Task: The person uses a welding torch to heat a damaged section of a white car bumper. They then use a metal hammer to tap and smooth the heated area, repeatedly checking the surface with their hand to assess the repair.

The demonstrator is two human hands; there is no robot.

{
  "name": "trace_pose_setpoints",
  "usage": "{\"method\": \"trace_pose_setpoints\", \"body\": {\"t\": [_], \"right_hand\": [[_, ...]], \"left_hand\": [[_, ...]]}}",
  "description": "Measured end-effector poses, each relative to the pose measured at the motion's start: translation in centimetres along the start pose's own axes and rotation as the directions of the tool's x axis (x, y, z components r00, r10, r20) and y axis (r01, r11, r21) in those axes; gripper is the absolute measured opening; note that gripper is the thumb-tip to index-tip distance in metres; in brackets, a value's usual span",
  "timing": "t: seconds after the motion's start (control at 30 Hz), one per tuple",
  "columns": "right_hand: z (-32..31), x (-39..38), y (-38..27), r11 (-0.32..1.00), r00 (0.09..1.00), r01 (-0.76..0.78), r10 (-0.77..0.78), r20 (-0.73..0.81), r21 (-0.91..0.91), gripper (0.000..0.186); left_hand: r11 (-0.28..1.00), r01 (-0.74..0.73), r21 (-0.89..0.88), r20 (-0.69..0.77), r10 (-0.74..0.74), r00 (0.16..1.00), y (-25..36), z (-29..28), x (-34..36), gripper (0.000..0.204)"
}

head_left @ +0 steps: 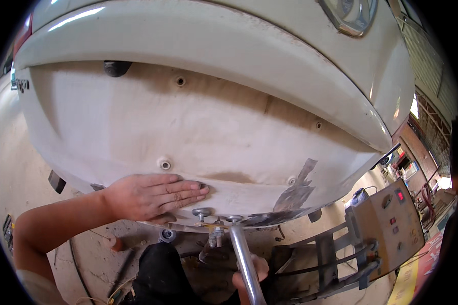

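Note:
My left hand lies flat on the lower part of a white car tailgate, its fingers stretched out together and pointing right. Just below the fingertips, a metal dent puller with round pads stands at the panel's lower edge. Its shiny tube runs down toward me. Low in the view, my right hand is closed around the puller, partly hidden behind the tube. To the right of the pads, the paint is worn to a dark bare-metal patch.
At the right stands a brown control box with a red display, cables and a metal frame. A small round metal part and an orange-brown cylinder are below the panel. Dark cables cross the floor. My dark-clothed knee is close below.

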State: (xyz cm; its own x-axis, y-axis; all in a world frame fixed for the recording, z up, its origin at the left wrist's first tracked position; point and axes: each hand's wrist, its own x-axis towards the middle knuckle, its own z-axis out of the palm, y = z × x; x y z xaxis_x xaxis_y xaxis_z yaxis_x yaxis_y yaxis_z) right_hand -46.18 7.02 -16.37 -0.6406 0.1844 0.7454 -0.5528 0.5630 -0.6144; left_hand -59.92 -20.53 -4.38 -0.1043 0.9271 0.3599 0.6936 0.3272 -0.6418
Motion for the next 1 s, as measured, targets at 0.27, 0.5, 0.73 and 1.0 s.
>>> {"method": "trace_pose_setpoints", "body": {"t": [0.27,0.5,0.73,1.0], "right_hand": [[-1.8,-1.6,1.8,0.994,0.998,-0.014,0.02,0.055,-0.105,0.025],[-2.6,-1.9,3.0,0.935,0.977,-0.174,0.204,0.068,-0.31,0.016],[-2.0,-0.8,4.0,0.953,0.994,-0.049,0.076,0.077,-0.3,0.016],[-1.4,-1.2,4.2,0.962,0.989,-0.105,0.127,0.071,-0.253,0.014]], "left_hand": [[0.997,0.054,-0.057,0.004,-0.054,0.999,0.5,-0.1,-0.2,0.056],[0.988,0.107,-0.113,0.019,-0.106,0.994,1.1,-0.1,-0.9,0.057],[0.978,0.13,-0.162,0.019,-0.128,0.992,1.7,-0.1,-1.4,0.06],[0.972,0.171,-0.159,-0.022,-0.176,0.984,2.6,0.6,-2.1,0.059]]}}
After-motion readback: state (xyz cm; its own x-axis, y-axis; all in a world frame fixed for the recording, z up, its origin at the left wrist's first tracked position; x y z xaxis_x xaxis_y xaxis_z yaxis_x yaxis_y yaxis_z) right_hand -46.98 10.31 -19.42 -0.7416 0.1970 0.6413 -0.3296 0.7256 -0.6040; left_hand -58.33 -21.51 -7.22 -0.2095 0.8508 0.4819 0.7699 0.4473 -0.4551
